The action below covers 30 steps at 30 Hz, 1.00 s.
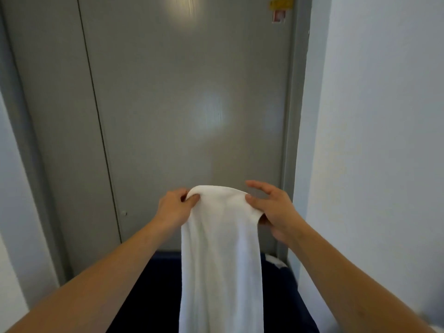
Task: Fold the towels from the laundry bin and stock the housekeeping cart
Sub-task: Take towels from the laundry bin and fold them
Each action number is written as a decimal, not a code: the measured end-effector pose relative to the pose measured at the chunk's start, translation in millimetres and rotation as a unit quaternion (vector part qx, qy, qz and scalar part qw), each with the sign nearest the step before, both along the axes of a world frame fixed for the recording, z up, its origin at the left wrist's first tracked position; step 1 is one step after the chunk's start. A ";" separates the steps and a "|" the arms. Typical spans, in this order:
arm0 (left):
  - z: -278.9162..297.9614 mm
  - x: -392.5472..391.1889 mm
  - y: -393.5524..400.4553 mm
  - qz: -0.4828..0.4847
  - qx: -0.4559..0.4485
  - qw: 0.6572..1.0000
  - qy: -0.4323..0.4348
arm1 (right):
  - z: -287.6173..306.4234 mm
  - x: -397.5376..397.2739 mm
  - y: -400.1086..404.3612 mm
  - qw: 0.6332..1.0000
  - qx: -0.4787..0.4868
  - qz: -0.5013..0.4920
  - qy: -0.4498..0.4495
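Now held up chest-high before a plain grey door (187, 104) — a long white terry towel (219, 248), doubled over at the top and hanging down past the bottom of the view, over a dark navy surface (149, 284) below that may be the bin or the cart; cannot tell which.

Probably mid-fold, judging from the rounded top edge. To do this step well: keep both top corners level, draw them apart until the crease runs taut and straight, let the hanging lengths settle edge to edge, then bring the halves together without twisting. Worth checking the hidden lower hem before folding again, since a skewed hem gives a lopsided stack on the cart.

Left hand (174, 207): pinching the towel's upper left corner, thumb in front, fingers curled behind the cloth. Right hand (271, 210): looser — thumb pressed on the upper right edge, some fingers seemingly tucked under the fold, the remaining fingers spread and lifted clear of the fabric. Grip on that side looks light; might slip if tugged.

Small white scrap (276, 261) low at right, beside the door frame — too blurred to identify.
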State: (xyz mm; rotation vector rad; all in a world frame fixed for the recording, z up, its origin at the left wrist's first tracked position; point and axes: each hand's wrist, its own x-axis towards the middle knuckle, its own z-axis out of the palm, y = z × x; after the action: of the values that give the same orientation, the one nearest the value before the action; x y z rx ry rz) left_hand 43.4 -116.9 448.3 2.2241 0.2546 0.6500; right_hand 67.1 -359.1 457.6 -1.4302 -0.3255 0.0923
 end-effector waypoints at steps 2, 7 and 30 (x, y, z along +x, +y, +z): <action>6.2 1.3 4.2 -0.013 -0.015 1.000 -0.017 | 11.4 -6.2 8.6 0.998 0.031 0.060 0.007; 0.1 2.9 3.5 -0.067 -0.063 0.996 0.007 | 21.8 -16.5 24.2 0.990 0.033 0.137 -0.017; 3.1 -6.6 12.9 -0.144 -0.186 0.972 -0.014 | 42.8 -27.2 29.0 0.995 -0.047 -0.010 -0.092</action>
State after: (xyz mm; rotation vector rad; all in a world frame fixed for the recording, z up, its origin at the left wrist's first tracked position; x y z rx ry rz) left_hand 36.8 -104.0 451.4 1.8425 0.0305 0.4344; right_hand 39.9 -330.1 500.4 -1.5384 -0.4645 -0.0416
